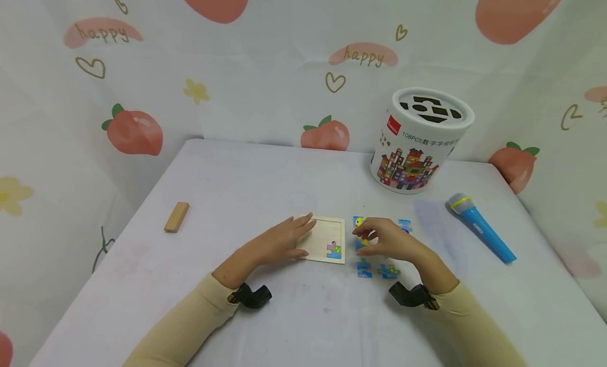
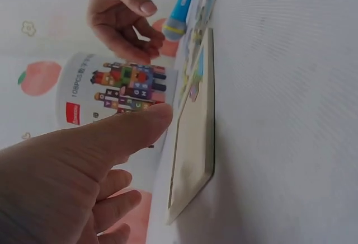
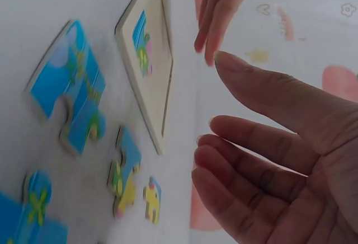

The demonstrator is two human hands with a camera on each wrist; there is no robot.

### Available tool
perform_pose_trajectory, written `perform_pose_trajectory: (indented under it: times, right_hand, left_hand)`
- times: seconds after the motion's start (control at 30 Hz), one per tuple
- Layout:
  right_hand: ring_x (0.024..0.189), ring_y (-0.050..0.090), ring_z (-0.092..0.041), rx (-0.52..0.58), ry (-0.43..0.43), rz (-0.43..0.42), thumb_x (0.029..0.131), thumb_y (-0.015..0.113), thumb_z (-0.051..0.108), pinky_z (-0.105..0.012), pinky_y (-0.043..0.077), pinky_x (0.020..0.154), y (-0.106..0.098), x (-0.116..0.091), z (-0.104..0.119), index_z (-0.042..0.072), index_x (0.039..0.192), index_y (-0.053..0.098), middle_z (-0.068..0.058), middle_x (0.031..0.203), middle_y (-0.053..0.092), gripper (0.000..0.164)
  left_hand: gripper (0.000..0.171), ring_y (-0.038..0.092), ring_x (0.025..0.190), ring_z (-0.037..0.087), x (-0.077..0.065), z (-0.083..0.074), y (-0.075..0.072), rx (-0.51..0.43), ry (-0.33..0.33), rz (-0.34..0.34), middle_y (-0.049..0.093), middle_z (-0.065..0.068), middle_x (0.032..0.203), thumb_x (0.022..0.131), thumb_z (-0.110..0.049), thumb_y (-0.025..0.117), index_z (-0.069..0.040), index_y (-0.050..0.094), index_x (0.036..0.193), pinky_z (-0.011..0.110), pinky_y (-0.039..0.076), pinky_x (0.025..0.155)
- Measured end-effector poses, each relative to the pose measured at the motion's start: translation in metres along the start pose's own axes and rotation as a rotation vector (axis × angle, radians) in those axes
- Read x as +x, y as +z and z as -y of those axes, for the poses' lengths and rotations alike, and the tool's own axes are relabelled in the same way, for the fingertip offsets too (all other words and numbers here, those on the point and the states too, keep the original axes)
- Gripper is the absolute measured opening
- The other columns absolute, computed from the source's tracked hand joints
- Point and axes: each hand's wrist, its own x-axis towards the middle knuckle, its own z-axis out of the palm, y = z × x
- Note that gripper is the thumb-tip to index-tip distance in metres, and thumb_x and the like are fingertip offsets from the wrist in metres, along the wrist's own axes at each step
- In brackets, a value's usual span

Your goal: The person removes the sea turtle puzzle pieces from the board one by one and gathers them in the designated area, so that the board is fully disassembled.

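A shallow square wooden puzzle tray (image 1: 316, 234) lies on the table, with one colourful puzzle piece (image 1: 334, 250) in its near right corner. At the tray's left side is my left hand (image 1: 277, 243), its fingers extended and holding nothing. My right hand (image 1: 391, 240) hovers over the loose pieces right of the tray, fingers loosely bent and no piece between them. Below that hand lie a blue puzzle piece (image 1: 364, 270) and a blue-green puzzle piece (image 1: 389, 272). The right wrist view shows another blue puzzle piece (image 3: 72, 81) and a yellow piece (image 3: 152, 200); the hand partly hides others in the head view.
A small wooden block (image 1: 177, 217) lies at the left of the table. Toward the back right stands a large white tub (image 1: 417, 145) with a slotted lid. A blue toy microphone (image 1: 483, 229) lies at the right. A patterned cloth (image 1: 265, 82) hangs behind.
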Motion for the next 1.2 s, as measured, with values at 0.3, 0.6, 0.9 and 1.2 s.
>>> perform_pose_trajectory:
  times: [0.3, 0.6, 0.9, 1.2]
  right_hand:
    - [0.093, 0.059, -0.023, 0.008, 0.031, 0.035, 0.076, 0.077, 0.017, -0.037, 0.053, 0.081, 0.015, 0.020, 0.011, -0.002, 0.110, 0.064, -0.010, 0.102, 0.065, 0.041]
    - [0.085, 0.056, -0.015, 0.032, 0.161, 0.087, 0.073, 0.079, 0.013, -0.029, 0.051, 0.078, 0.027, 0.035, 0.022, 0.000, 0.104, 0.066, -0.005, 0.095, 0.065, 0.036]
    - [0.074, 0.051, -0.013, 0.034, 0.209, 0.076, 0.073, 0.079, 0.012, -0.025, 0.047, 0.068, 0.038, 0.041, 0.024, 0.002, 0.092, 0.066, -0.004, 0.083, 0.061, 0.025]
    - [0.073, 0.050, -0.013, 0.022, 0.215, 0.049, 0.073, 0.079, 0.011, -0.025, 0.046, 0.067, 0.044, 0.041, 0.024, 0.004, 0.089, 0.064, -0.003, 0.080, 0.059, 0.023]
  left_hand:
    - [0.074, 0.017, 0.144, 0.024, 0.011, 0.001, 0.005, -0.105, 0.006, 0.032, 0.013, 0.015, 0.156, 0.087, -0.036, 0.065, -0.006, 0.031, 0.146, 0.041, 0.014, 0.118]
    - [0.067, 0.019, 0.144, 0.027, 0.014, -0.001, 0.009, -0.119, -0.086, 0.120, 0.022, 0.014, 0.154, 0.087, -0.036, 0.064, -0.006, 0.040, 0.141, 0.042, 0.026, 0.114]
    - [0.066, 0.021, 0.143, 0.026, 0.010, 0.000, 0.008, -0.123, -0.100, 0.101, 0.025, 0.012, 0.153, 0.085, -0.038, 0.065, -0.007, 0.043, 0.139, 0.041, 0.029, 0.112]
    - [0.064, 0.020, 0.143, 0.026, 0.010, 0.000, 0.010, -0.146, -0.096, 0.103, 0.024, 0.011, 0.153, 0.086, -0.037, 0.065, -0.008, 0.043, 0.139, 0.042, 0.029, 0.112]
